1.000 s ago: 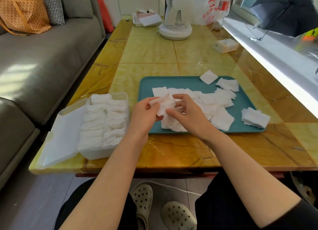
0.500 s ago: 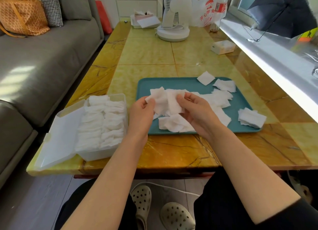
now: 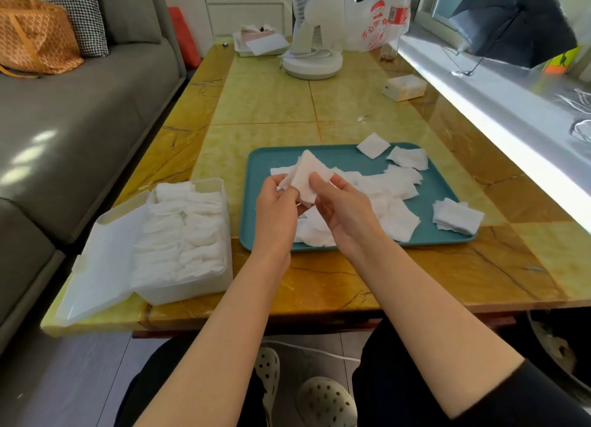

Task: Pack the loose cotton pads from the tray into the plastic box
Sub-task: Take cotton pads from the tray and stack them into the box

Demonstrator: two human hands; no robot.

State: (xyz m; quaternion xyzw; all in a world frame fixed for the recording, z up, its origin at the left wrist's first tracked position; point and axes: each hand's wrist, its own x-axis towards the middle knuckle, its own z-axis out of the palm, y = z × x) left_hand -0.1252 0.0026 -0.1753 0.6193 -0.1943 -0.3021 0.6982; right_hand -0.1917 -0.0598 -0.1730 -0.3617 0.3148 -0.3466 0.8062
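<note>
Both hands are raised over the near left part of the teal tray (image 3: 259,174) and share one small bunch of cotton pads (image 3: 303,175). The left hand (image 3: 276,204) pinches its left edge with curled fingers, and the right hand (image 3: 343,210) grips its right side between thumb and fingers, so the bunch stands up tilted between them. Under and beyond the hands, loose cotton pads (image 3: 395,217) lie overlapping across the middle of the tray. A separate little stack (image 3: 458,217) sits at the tray's near right corner, partly over the rim, and a single pad (image 3: 373,145) lies across the far rim. The plastic box (image 3: 195,287) stands on the desk (image 3: 265,106) just left of the tray, with its hinged lid (image 3: 99,263) folded open to the left. It is packed with two rows of pads (image 3: 182,231) standing on edge. Farther back on the desk are a white fan (image 3: 311,58), a printed plastic bag (image 3: 380,20) and a small carton (image 3: 404,88). A grey sofa (image 3: 80,113) with an orange bag (image 3: 32,36) on it runs along the left, and a dark umbrella (image 3: 511,20) rests on the windowsill at right.
</note>
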